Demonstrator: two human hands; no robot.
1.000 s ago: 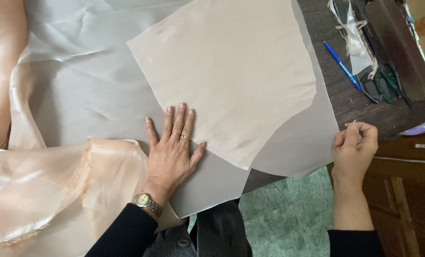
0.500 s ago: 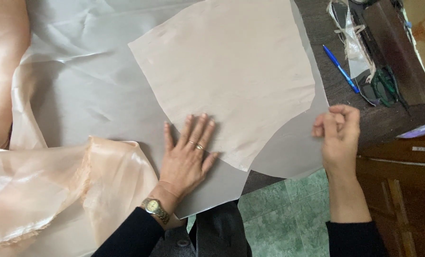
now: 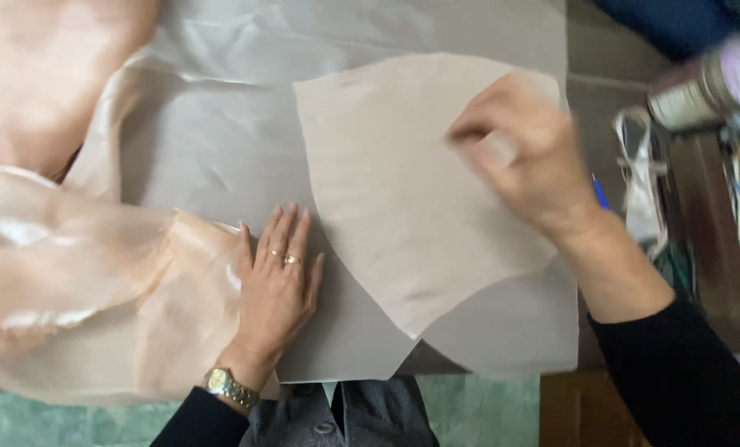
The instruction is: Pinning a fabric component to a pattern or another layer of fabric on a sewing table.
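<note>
We see the left hand (image 3: 277, 285) pressed flat, fingers spread, on the grey fabric (image 3: 221, 141) beside the beige pattern piece (image 3: 403, 215), over which the blurred right hand (image 3: 519, 153) hovers, grip indiscernible.

Blue pen (image 3: 601, 192), spool (image 3: 705, 83), scissors (image 3: 676, 265)

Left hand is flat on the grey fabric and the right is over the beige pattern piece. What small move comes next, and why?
Probably press the right hand flat onto the beige pattern piece; it looks blurred above it, while the left hand pins only the grey fabric beside its edge.
</note>
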